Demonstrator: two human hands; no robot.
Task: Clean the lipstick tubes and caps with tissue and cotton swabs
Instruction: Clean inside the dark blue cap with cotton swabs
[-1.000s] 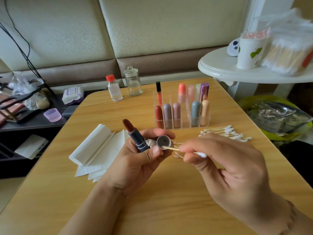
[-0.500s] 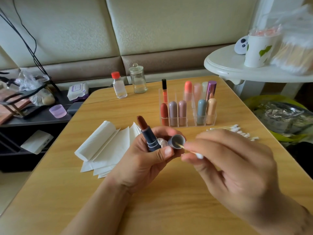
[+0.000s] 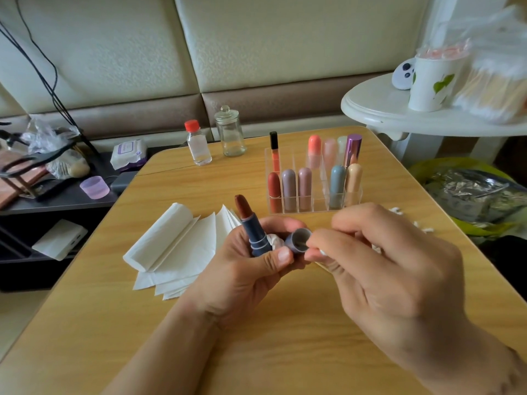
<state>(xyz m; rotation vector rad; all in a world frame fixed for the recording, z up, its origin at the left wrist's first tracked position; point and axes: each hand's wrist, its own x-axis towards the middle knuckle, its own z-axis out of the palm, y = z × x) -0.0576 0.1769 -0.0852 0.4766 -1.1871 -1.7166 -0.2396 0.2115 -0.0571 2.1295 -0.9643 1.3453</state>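
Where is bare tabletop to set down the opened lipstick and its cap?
Bare wood lies near the front edge of the wooden table, below both hands, and between the white folded tissues and the red-capped clear bottle. It is crowded around the clear acrylic lipstick organizer and the scattered cotton swabs.

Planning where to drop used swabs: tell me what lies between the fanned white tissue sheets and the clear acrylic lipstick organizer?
In the head view, bare wooden tabletop separates white tissue sheets from clear acrylic organizer; only the brown lipstick tip overlaps it.
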